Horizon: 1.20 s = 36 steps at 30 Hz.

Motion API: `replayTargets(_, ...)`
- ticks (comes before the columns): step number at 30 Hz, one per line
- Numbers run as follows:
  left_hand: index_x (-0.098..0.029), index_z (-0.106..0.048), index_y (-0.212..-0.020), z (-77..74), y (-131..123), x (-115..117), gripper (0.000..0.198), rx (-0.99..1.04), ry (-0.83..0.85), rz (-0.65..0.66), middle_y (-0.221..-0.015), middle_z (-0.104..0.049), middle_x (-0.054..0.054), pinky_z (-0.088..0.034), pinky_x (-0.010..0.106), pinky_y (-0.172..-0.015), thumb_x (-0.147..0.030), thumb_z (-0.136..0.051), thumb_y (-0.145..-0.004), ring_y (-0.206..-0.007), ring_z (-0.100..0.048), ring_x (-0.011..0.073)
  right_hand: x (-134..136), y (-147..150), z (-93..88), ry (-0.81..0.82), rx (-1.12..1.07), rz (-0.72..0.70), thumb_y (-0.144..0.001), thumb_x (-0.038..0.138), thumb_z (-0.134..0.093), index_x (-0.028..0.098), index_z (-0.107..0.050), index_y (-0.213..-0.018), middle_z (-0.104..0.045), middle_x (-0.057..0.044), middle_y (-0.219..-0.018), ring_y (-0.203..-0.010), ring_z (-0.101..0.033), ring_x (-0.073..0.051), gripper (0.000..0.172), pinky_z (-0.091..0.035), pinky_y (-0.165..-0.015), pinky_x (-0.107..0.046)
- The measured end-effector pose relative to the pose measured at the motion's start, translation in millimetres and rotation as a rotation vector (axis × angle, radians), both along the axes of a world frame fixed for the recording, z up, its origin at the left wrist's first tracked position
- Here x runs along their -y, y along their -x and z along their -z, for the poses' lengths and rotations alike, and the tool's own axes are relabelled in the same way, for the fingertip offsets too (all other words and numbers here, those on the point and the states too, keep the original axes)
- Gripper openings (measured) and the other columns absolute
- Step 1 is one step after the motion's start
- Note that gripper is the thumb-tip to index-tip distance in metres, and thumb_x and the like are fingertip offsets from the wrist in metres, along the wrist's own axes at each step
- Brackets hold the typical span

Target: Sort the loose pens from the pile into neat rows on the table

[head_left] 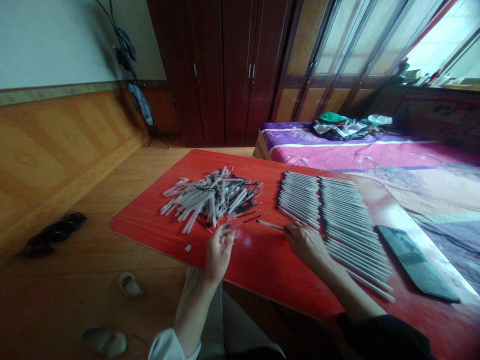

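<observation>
My left hand (219, 251) is at the near edge of a loose pile of whitish tubes and thin dark sticks (210, 196). Its fingers are curled together, and anything between them is too small to make out. Thin dark sticks lie just beyond its fingertips. My right hand (305, 242) pinches one slim pale stick (270, 225), like a pen refill, by its right end. The stick's dark tip points left toward the pile. Beyond and beside this hand, similar dark-tipped sticks lie side by side in two columns, a left column (300, 197) and a longer right column (352, 225).
The red table (258, 265) carries a dark phone (416, 262) on the right and a small white scrap (188, 247) near its front edge. A bed (337, 152) adjoins the table's far right side. Slippers (130, 285) lie on the floor at left.
</observation>
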<state>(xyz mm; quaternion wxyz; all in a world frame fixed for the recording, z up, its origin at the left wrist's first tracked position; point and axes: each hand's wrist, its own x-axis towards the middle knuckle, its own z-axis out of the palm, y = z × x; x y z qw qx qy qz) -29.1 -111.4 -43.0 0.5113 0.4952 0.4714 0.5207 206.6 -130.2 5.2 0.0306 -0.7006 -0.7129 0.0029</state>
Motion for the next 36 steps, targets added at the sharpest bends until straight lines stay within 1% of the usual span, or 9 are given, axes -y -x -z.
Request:
replayTargets(2,-0.013,-0.053,-0.108,3.6,14,0,0.036,-0.028,-0.006,-0.035,-0.088,-0.064,0.007,-0.054,0.026,-0.066,-0.037,-0.055,-0.082,-0.075,-0.066,0.0162,-1,-15,1.5,0.028,0.072,0.038,-0.088,0.022,-0.041,0.018,-0.065,-0.081,-0.064,-0.008,-0.086,-0.088,-0.056,-0.021,0.025,-0.036,-0.067,-0.028)
replayTargets(5,-0.013,-0.052,-0.107,6.0,22,0,0.033,-0.011,-0.012,-0.034,-0.087,-0.063,0.007,-0.054,0.026,-0.064,-0.036,-0.052,-0.083,-0.073,-0.066,0.0155,-5,-26,6.0,0.046,0.146,0.065,-0.086,0.026,-0.044,0.017,-0.065,-0.083,-0.064,-0.009,-0.088,-0.089,-0.056,-0.022,0.022,-0.035,-0.067,-0.029)
replayTargets(7,-0.013,-0.052,-0.107,6.2,22,0,0.033,-0.009,-0.011,-0.026,-0.087,-0.063,0.006,-0.054,0.025,-0.064,-0.036,-0.053,-0.083,-0.073,-0.066,0.0149,-9,-29,8.7,0.043,0.182,0.073,-0.086,0.028,-0.045,0.017,-0.065,-0.084,-0.064,-0.009,-0.087,-0.088,-0.056,-0.022,0.022,-0.035,-0.067,-0.029)
replayTargets(11,-0.014,-0.053,-0.108,6.0,19,2,0.033,-0.014,-0.013,-0.015,-0.088,-0.064,0.007,-0.053,0.025,-0.064,-0.035,-0.054,-0.082,-0.073,-0.066,0.0151,-17,-31,10.1,0.04,0.23,0.1,-0.087,0.025,-0.042,0.017,-0.065,-0.078,-0.064,-0.01,-0.088,-0.087,-0.055,-0.021,0.025,-0.035,-0.066,-0.028)
replayTargets(21,-0.013,-0.053,-0.108,5.6,22,3,0.032,0.006,-0.014,0.007,-0.088,-0.064,0.007,-0.053,0.025,-0.065,-0.033,-0.053,-0.082,-0.073,-0.066,0.0151,-31,-44,3.7,0.041,0.23,0.227,-0.087,0.025,-0.041,0.016,-0.064,-0.085,-0.062,-0.011,-0.091,-0.094,-0.054,-0.024,0.025,-0.035,-0.063,-0.029)
replayTargets(26,-0.013,-0.053,-0.108,4.3,21,4,0.032,0.003,-0.013,0.01,-0.087,-0.064,0.007,-0.053,0.026,-0.066,-0.034,-0.053,-0.083,-0.072,-0.066,0.0148,-30,-43,0.4,0.0,0.223,0.191,-0.087,0.024,-0.041,0.016,-0.064,-0.087,-0.061,-0.012,-0.091,-0.093,-0.053,-0.025,0.025,-0.035,-0.063,-0.03)
replayTargets(31,-0.013,-0.053,-0.108,6.2,21,4,0.032,-0.009,-0.031,0.004,-0.086,-0.065,0.007,-0.053,0.026,-0.066,-0.034,-0.051,-0.084,-0.071,-0.066,0.0147,-29,-37,0.7,-0.002,0.192,0.208,-0.086,0.027,-0.044,0.016,-0.065,-0.087,-0.061,-0.012,-0.091,-0.092,-0.053,-0.025,0.023,-0.035,-0.063,-0.03)
replayTargets(33,-0.013,-0.053,-0.107,6.8,20,4,0.032,-0.016,-0.038,0.003,-0.085,-0.065,0.007,-0.054,0.027,-0.065,-0.034,-0.051,-0.084,-0.071,-0.066,0.015,-30,-29,1.9,-0.021,0.149,0.159,-0.084,0.027,-0.046,0.017,-0.066,-0.087,-0.062,-0.011,-0.09,-0.091,-0.054,-0.024,0.022,-0.036,-0.066,-0.029)
replayTargets(36,-0.013,-0.053,-0.107,5.8,20,4,0.032,-0.029,-0.032,0.006,-0.085,-0.064,0.007,-0.054,0.026,-0.065,-0.035,-0.051,-0.084,-0.071,-0.066,0.015,-36,-8,3.7,-0.03,0.03,0.037,-0.082,0.027,-0.049,0.017,-0.066,-0.09,-0.063,-0.009,-0.089,-0.09,-0.055,-0.021,0.021,-0.037,-0.071,-0.028)
